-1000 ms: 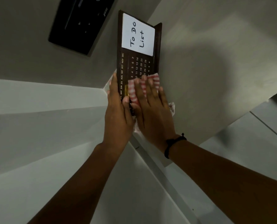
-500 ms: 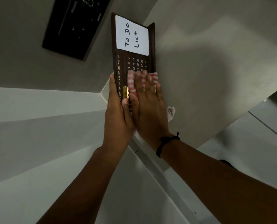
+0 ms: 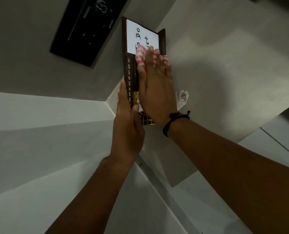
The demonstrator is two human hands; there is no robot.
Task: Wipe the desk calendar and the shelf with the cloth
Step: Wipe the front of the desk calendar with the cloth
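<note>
A dark brown desk calendar (image 3: 129, 68) with month names and a white "To Do List" card stands against the wall on a pale shelf (image 3: 207, 81). My left hand (image 3: 126, 125) holds its left edge, thumb on the front. My right hand (image 3: 155, 85) lies flat on the calendar's face, pressing a red-and-white striped cloth (image 3: 140, 55) against it. The fingertips reach the lower edge of the white card. A corner of the cloth (image 3: 182, 97) sticks out to the right of my palm. Most of the date grid is hidden under my hand.
A black wall panel (image 3: 88, 29) with a knob is mounted up and to the left of the calendar. White sloped surfaces (image 3: 39, 149) run below the shelf. A pale floor (image 3: 275, 146) shows at the right.
My right hand has slid the cloth up the calendar's face, from the date grid to the white card. My left hand has stayed on the left edge.
</note>
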